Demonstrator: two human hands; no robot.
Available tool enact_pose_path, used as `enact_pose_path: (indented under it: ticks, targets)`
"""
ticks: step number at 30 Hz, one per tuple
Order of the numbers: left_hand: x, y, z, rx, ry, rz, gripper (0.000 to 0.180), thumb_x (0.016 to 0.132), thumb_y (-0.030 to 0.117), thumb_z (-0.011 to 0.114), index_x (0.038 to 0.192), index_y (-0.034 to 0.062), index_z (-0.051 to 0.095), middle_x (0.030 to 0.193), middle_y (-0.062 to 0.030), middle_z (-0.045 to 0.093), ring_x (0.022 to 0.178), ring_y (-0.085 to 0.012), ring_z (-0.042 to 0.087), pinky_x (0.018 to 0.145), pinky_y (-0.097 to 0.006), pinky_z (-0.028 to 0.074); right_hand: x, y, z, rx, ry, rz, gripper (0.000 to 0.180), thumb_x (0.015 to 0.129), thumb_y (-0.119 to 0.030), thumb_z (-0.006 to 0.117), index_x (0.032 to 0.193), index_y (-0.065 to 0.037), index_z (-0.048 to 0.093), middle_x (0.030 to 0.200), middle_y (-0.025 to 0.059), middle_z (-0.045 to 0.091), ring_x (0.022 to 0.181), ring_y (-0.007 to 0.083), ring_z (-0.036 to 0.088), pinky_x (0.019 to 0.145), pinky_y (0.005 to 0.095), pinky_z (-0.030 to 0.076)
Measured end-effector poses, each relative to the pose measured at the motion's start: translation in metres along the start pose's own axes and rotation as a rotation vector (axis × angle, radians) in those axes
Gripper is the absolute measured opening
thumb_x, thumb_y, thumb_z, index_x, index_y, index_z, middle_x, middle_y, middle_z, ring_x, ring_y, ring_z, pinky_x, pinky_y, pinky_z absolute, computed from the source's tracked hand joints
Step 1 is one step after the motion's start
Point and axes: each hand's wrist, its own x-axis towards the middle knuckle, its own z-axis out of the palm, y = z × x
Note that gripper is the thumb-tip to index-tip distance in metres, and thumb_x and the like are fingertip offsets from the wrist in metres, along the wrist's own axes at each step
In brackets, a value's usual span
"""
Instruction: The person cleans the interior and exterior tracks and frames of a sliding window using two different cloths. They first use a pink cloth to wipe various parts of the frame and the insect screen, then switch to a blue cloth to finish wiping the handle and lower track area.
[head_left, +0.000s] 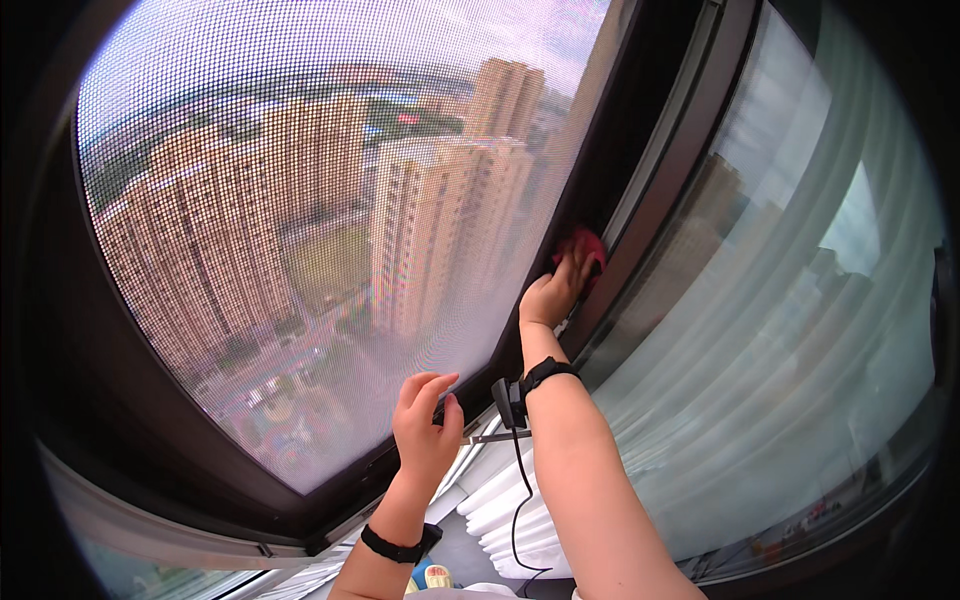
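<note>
My right hand (556, 292) reaches up to the dark window frame (600, 165) and presses a red cloth (587, 242) against it with the fingers. The palm and fingers partly cover the cloth. Lower down and to the left, my left hand (428, 425) is in front of the screen's lower right corner. Its fingers and thumb curl round a small dark piece (439, 411), too hidden to name. An insect screen (330, 270) fills the opening to the left of my right hand.
Right of the frame stands a glass pane (690, 290), with pale curtains (800, 330) showing in it. A thin metal bar (497, 437) crosses between my forearms. Black straps circle both wrists; a black cable (522, 500) hangs from a small box (508, 402) at the right one.
</note>
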Motion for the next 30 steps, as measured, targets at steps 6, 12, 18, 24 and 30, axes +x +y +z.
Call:
enact_pose_path:
  ticks: [6,12,18,24,30]
  targets:
    - [-0.021,0.001,-0.006,0.038,-0.047,0.005,0.023,0.073,-0.005,0.060,0.095,0.0019,0.063,0.092,-0.0128,0.058,0.081,-0.0277,0.059,0.068,-0.033,0.048,-0.073,0.021,-0.006,-0.128,-0.139,0.185,0.049,0.077,0.004,0.042,0.124,-0.004,0.051,0.135,0.0118,0.049,0.132,0.0358,0.034,0.109,0.0431,0.029]
    - [-0.018,0.007,-0.013,0.078,-0.005,0.062,0.021,0.072,-0.005,0.060,0.092,0.0018,0.064,0.092,-0.0121,0.058,0.080,-0.0272,0.058,0.068,-0.033,0.048,-0.074,0.036,-0.014,-0.175,-0.301,0.144,0.036,0.081,0.002,0.043,0.115,-0.002,0.054,0.131,0.0124,0.051,0.132,0.0321,0.034,0.108,0.0386,0.032]
    - [-0.029,0.015,-0.017,0.026,-0.004,0.116,0.021,0.072,-0.006,0.060,0.091,0.0018,0.064,0.090,-0.0122,0.059,0.079,-0.0273,0.059,0.068,-0.033,0.048,-0.131,0.040,-0.016,-0.284,-0.593,0.491,0.026,0.088,-0.008,0.041,0.108,-0.003,0.056,0.123,0.0133,0.057,0.125,0.0322,0.041,0.098,0.0412,0.041]
    - [-0.042,0.001,-0.033,0.034,-0.008,0.081,0.020,0.072,-0.005,0.061,0.090,0.0020,0.064,0.088,-0.0123,0.059,0.074,-0.0265,0.059,0.063,-0.033,0.048,-0.196,0.074,-0.041,-0.317,-1.181,0.579,0.036,0.087,-0.007,0.041,0.121,-0.003,0.053,0.123,0.0213,0.055,0.114,0.0393,0.051,0.096,0.0435,0.043]
    - [-0.063,-0.020,-0.037,0.078,-0.105,0.013,0.018,0.073,-0.004,0.062,0.089,0.0030,0.065,0.085,-0.0116,0.060,0.070,-0.0262,0.061,0.061,-0.032,0.049,-0.201,0.070,-0.025,-0.333,-1.159,0.502,0.030,0.090,-0.007,0.039,0.114,-0.003,0.055,0.125,0.0164,0.052,0.117,0.0351,0.048,0.096,0.0424,0.043]
